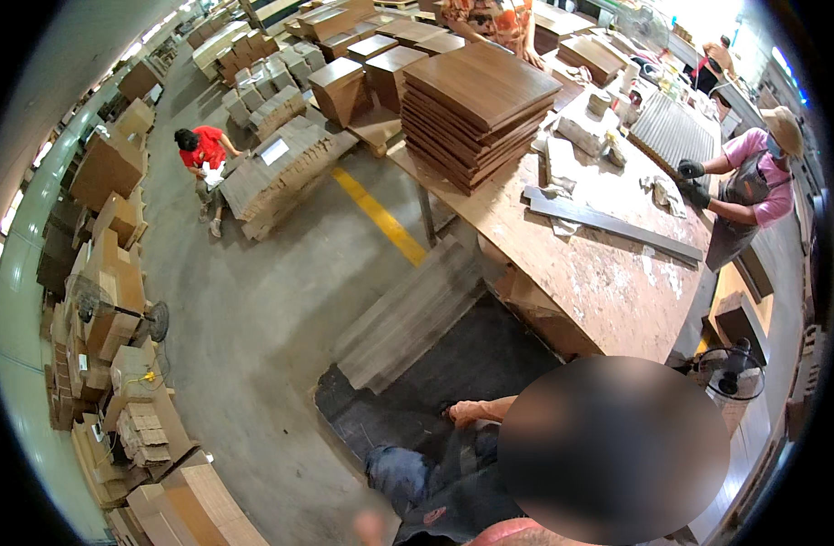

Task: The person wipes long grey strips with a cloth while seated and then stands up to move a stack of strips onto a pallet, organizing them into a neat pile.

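Observation:
A bare forearm comes out from behind a large blurred oval at the lower right, and my right hand (465, 413) is at its end. Its fingers look curled at a small dark thing that I cannot make out. Beneath it lies a black sheet (517, 350), with long grey wood-grain boards (412, 305) along its far side. A denim-covered knee (399, 473) and a dark apron (458, 510) show below the hand. My left hand is not visible; a skin-coloured patch at the bottom edge is too blurred to name.
A worktable (608, 300) stands at the right, bearing stacked brown panels (476, 100) and a dark grey strip (612, 226). A gloved co-worker (758, 182) is at its far right side. A person in red (203, 150) is beside stacked boards (281, 168). Cartons (117, 273) line the left.

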A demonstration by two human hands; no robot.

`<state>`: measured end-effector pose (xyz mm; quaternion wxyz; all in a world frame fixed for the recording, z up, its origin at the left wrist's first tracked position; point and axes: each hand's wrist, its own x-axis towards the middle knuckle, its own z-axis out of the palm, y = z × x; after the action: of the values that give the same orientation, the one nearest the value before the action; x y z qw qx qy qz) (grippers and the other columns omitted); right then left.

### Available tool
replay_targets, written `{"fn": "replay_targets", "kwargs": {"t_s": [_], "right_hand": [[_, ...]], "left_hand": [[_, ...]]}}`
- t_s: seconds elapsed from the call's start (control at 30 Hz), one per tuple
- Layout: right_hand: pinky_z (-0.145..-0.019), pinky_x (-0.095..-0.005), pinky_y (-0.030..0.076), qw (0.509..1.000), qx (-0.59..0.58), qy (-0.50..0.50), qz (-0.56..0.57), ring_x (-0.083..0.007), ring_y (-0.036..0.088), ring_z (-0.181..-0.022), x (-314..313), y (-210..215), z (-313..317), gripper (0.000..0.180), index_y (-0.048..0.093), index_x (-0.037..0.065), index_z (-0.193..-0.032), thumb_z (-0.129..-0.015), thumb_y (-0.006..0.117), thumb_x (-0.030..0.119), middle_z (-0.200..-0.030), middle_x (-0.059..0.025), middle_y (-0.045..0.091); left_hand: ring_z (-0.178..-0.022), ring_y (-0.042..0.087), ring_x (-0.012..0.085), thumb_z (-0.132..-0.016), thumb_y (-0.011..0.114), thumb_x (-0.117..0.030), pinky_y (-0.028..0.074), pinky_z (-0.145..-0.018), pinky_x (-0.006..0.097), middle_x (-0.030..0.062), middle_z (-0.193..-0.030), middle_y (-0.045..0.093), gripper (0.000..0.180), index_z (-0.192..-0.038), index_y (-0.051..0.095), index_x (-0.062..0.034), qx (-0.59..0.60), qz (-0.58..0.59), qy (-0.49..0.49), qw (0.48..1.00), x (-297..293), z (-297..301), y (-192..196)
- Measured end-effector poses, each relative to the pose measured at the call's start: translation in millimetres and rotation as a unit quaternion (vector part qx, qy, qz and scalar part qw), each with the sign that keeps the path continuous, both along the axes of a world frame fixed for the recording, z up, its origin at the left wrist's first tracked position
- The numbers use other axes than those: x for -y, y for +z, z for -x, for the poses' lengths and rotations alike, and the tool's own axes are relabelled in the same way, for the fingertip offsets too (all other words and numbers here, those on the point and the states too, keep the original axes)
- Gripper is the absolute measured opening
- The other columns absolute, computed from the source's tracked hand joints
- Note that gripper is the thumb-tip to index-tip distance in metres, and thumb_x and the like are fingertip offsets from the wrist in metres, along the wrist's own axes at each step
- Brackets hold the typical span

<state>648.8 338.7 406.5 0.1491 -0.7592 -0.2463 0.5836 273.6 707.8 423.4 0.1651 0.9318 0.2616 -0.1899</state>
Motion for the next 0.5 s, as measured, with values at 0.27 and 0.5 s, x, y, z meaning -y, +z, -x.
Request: {"fn": "replay_targets", "kwargs": {"t_s": [0.27, 0.5], "right_hand": [[-0.084, -0.0429, 0.056, 0.99, 0.026, -0.126, 0.063, -0.0308, 0.067, -0.108, 0, 39, 10, 0.038, 0.074, 0.008, -0.109, -0.079, 0.068, 0.031, -0.113, -0.0151, 0.071], [-0.079, -0.0434, 0.057, 0.963, 0.247, -0.073, 0.079, -0.0355, 0.07, -0.093, -33, -5, 30, 0.032, 0.07, 0.0, -0.098, -0.082, 0.058, 0.024, -0.101, -0.0215, 0.071]], "left_hand": [[-0.07, 0.06, 0.0288, -0.079, 0.066, -0.007, 0.049, -0.062, 0.041, 0.0106, -0.074, 0.06, 0.003, -0.08, 0.063, -0.0083, 0.089, 0.382, 0.191, 0.9, -7, -95, 12], [-0.073, 0.061, 0.0377, -0.083, 0.053, -0.004, 0.047, -0.065, 0.045, 0.0203, -0.075, 0.059, 0.009, -0.078, 0.059, -0.0001, 0.009, 0.133, -0.209, 0.969, -60, -166, -33]]}}
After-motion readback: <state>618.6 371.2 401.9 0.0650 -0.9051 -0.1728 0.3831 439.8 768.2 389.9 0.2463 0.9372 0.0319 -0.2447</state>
